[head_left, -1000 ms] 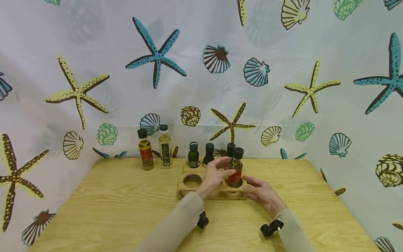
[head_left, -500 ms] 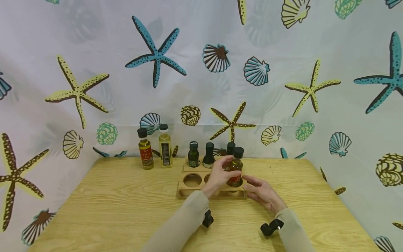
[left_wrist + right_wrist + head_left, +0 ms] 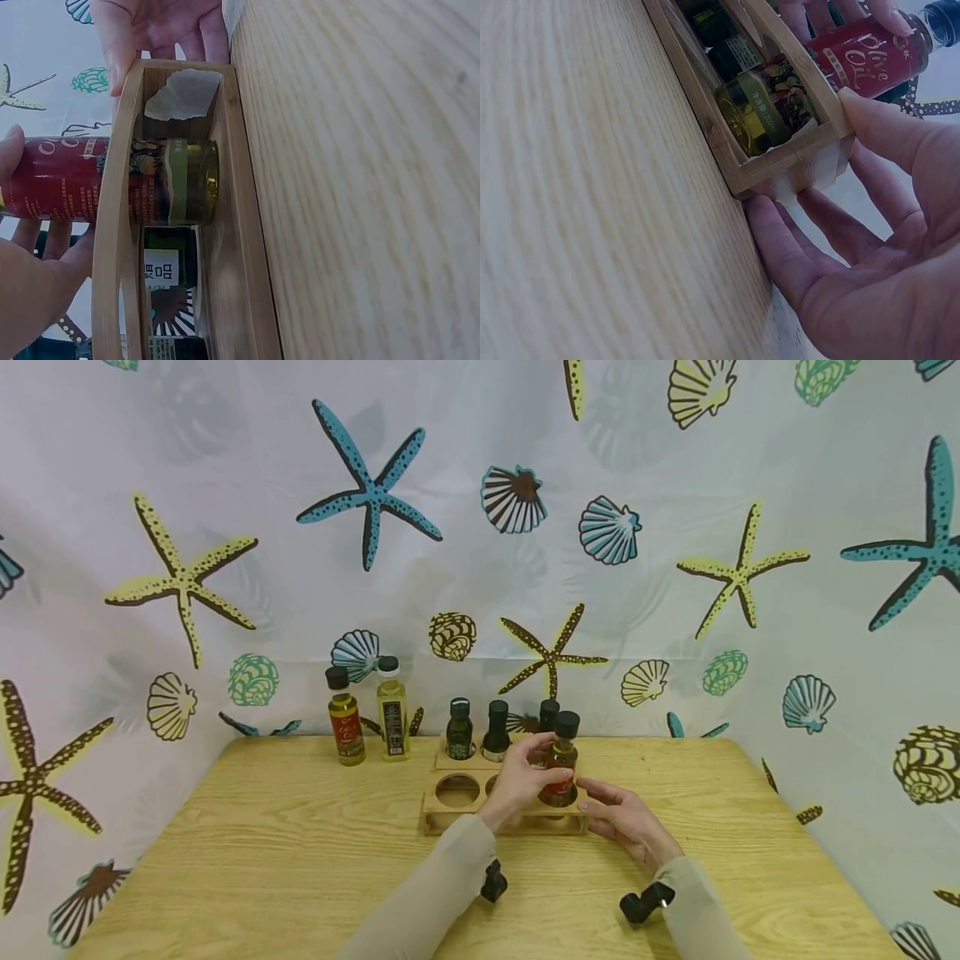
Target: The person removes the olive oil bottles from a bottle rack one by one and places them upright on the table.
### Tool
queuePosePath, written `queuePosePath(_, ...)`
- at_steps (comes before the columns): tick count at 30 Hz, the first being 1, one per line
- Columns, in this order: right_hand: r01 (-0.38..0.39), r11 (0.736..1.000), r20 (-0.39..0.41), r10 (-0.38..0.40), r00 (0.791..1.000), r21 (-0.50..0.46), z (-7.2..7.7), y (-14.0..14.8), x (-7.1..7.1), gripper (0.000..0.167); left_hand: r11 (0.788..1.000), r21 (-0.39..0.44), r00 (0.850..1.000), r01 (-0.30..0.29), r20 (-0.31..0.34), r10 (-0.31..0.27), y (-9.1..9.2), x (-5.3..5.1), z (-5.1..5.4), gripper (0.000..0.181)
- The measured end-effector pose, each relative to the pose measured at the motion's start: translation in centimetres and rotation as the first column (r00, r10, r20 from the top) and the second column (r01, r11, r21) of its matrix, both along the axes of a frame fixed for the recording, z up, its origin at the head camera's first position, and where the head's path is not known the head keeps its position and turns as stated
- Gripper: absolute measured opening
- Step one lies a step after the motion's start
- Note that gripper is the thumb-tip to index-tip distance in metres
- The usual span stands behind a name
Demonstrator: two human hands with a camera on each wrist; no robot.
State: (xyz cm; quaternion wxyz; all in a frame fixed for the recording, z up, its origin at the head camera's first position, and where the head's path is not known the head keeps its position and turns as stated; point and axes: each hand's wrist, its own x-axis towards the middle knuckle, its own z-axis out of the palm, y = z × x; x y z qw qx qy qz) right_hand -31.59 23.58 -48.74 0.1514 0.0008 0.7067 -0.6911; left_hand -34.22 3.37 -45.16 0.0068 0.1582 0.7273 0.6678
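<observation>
In the head view my left hand (image 3: 520, 782) pinches a small olive oil bottle (image 3: 562, 768) with a red label and black cap between thumb and fingers. This bottle stands upright in the right front hole of a two-tier wooden bottle rack (image 3: 442, 818). Its base (image 3: 202, 184) reaches down to or close to the rack's bottom board in the left wrist view. My right hand (image 3: 630, 821) holds the rack's right end. From the right wrist, my thumb (image 3: 885, 124) lies at the top corner, with the other fingers against the end panel and low beside it.
Several dark-capped bottles, such as a green one (image 3: 459, 731), fill the rear tier. Left of the rack stand a red-labelled oil bottle (image 3: 347, 727) and a pale yellow bottle (image 3: 393, 714). Behind the wooden table (image 3: 315, 843) hangs a shell-patterned curtain (image 3: 480, 568).
My left hand has shifted slightly right along the olive oil bottle, its thumb now further across the label. The bottle stays in its hole. My right hand has kept its place at the rack.
</observation>
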Motion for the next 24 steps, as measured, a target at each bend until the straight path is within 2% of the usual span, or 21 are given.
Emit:
queuePosePath(6,0.009,1.0,0.014,-0.009,1.0,0.004,-0.2,0.1,-0.1,0.058,0.999,0.018,1.0,0.028,-0.003,-0.028,-0.2,0.1,0.2,0.055)
queuePosePath(11,0.007,1.0,0.016,-0.007,1.0,0.012,-0.2,0.0,-0.2,0.058,0.999,-0.018,0.999,0.044,-0.029,-0.044,-0.5,0.2,1.5,0.057)
queuePosePath(15,-0.001,1.0,0.006,0.0,1.0,0.01,-0.3,0.0,-0.3,0.059,0.998,-0.008,0.997,0.064,-0.053,-0.064,-0.9,0.3,2.4,0.058)
queuePosePath(18,-0.005,1.0,0.001,0.005,1.0,0.007,-0.4,0.0,-0.2,0.059,0.997,-0.01,0.993,0.073,-0.094,-0.074,-1.1,0.2,2.7,0.055)
queuePosePath(22,-0.007,1.0,0.002,0.007,1.0,0.01,-0.4,0.0,0.0,0.06,0.998,-0.04,0.987,0.057,-0.149,-0.063,-1.4,0.3,3.0,0.051)
queuePosePath(24,-0.007,1.0,0.005,0.007,1.0,0.014,-0.3,0.0,0.1,0.06,0.998,-0.043,0.987,0.047,-0.154,-0.053,-1.5,0.2,3.1,0.051)
